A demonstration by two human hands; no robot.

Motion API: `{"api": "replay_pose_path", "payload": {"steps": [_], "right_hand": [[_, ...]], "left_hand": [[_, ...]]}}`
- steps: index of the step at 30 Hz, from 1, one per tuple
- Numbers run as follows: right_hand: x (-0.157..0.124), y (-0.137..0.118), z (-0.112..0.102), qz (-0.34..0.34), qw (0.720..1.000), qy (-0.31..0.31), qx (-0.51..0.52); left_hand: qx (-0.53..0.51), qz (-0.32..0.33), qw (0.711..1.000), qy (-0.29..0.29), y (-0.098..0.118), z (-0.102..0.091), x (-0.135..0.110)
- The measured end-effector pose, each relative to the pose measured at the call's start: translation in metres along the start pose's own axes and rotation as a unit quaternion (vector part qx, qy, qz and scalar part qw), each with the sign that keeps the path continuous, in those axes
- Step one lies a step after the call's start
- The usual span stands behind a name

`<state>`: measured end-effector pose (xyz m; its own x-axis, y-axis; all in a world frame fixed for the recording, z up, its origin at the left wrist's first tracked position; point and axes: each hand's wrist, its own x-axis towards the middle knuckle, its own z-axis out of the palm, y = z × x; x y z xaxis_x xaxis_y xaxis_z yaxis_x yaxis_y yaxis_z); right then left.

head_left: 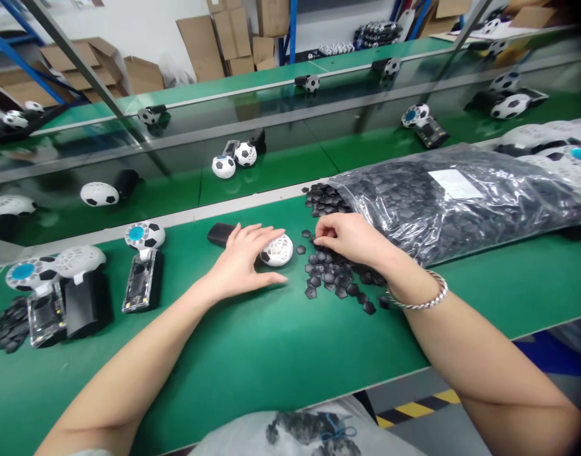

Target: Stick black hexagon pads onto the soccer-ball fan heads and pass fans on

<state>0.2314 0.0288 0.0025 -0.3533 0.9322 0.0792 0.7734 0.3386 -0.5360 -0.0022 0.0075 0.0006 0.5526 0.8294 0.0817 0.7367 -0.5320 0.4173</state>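
Label (454, 183) on the plastic bag (499, 218) is too small to read

At the left end of the green bench (271, 348) lies a small heap of dark chips (8, 326). Beside it are three other units (142, 278), two showing a blue disc.

In the middle, nearer to the back edge, lies the football-patterned unit (280, 251). The left hand (243, 256) rests over it with the fingers spread and the thumb apart, hiding part of it.

Next comes the right hand (345, 237), thumb and forefinger close together above the black pentagons (326, 272); whether a piece is pinched, one cannot tell. These pieces lie loose before the mouth of the bag, which stretches toward the right end and partly covers the white heads (556, 155) behind.

Beyond the back edge, a shiny green strip (295, 158) carries more units. Cardboard boxes (233, 35) stand farther back; yellow-black tape (416, 408) marks the floor at lower right.
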Motion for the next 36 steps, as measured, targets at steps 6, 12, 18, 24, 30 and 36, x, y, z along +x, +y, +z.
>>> {"api": "replay_pose_path", "payload": {"steps": [6, 12, 18, 24, 30, 36], "right_hand": [[0.001, -0.010, 0.011, -0.086, 0.995, -0.048, -0.034], [0.004, -0.008, 0.028, -0.038, 0.996, -0.066, -0.045], [-0.002, -0.017, 0.011, -0.086, 0.994, -0.059, 0.033], [-0.010, -0.028, 0.007, -0.081, 0.992, -0.036, 0.090], [-0.012, -0.033, 0.009, -0.104, 0.990, -0.019, 0.088], [-0.011, -0.034, 0.024, -0.133, 0.980, 0.006, 0.150]], "left_hand": [[-0.008, -0.007, 1.000, -0.009, -0.006, 0.000, 0.000], [-0.030, 0.023, 0.999, -0.016, -0.013, -0.002, -0.002], [-0.031, 0.013, 0.999, -0.030, -0.012, -0.002, -0.001], [-0.034, -0.003, 0.999, -0.033, -0.004, -0.005, 0.001], [-0.014, -0.020, 1.000, 0.014, -0.003, 0.001, 0.000], [-0.019, -0.017, 0.999, 0.032, -0.007, 0.005, 0.000]]}}
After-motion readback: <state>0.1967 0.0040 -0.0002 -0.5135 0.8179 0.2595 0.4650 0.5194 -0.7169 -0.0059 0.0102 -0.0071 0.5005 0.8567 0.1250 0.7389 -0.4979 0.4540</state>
